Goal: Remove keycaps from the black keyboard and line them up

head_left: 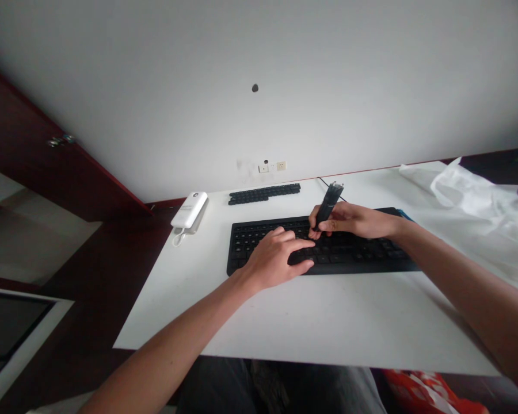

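The left forearm comes in from the lower left and crosses the white table [306, 316] on a diagonal, and the left hand [276, 259] lies palm down on the middle of the black keyboard [371, 256]. Its fingers are loosely extended and spread over the keys, with the thumb along the near rows, and they grasp nothing. The right arm enters from the right edge, and the right hand [354, 221] sits over the keyboard's far rows with its fingers curled around the lower part of a slim black tool [329, 202]. The tool stands tilted, its upper end leaning away and to the right above the knuckles. Its lower end points down at the keys just beyond the left fingertips. That lower tip is hidden behind the right fingers, so whether it touches a key cannot be told, and what kind of tool it is stays hard to make out. The left hand also covers some of the keys. A row of loose black keycaps [264, 194] lies along the table's far edge, well apart from both hands.
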A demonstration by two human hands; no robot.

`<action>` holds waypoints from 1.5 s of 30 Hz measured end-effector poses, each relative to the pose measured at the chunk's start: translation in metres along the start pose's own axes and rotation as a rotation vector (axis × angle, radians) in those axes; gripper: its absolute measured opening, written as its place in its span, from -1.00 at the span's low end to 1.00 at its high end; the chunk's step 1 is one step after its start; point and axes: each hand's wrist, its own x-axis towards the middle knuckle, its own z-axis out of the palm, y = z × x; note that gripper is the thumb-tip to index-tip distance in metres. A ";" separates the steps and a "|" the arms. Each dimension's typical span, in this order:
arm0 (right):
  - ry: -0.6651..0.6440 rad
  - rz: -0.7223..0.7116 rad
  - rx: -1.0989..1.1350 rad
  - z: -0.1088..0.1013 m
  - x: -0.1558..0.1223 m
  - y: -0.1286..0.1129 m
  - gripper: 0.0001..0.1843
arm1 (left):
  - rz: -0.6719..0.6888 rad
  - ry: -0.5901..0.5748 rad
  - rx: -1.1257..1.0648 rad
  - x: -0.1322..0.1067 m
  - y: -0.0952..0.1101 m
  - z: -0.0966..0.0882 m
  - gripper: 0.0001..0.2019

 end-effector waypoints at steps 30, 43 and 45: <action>-0.023 -0.022 -0.095 0.008 0.000 -0.012 -0.61 | 0.026 0.017 -0.018 0.000 -0.001 0.002 -0.63; -0.065 0.022 0.043 -0.009 -0.005 0.005 -0.54 | 0.033 0.009 0.014 0.000 -0.001 0.002 -0.62; -0.045 0.026 0.055 -0.008 -0.004 0.004 -0.54 | 0.030 0.009 0.012 0.000 0.000 0.001 -0.62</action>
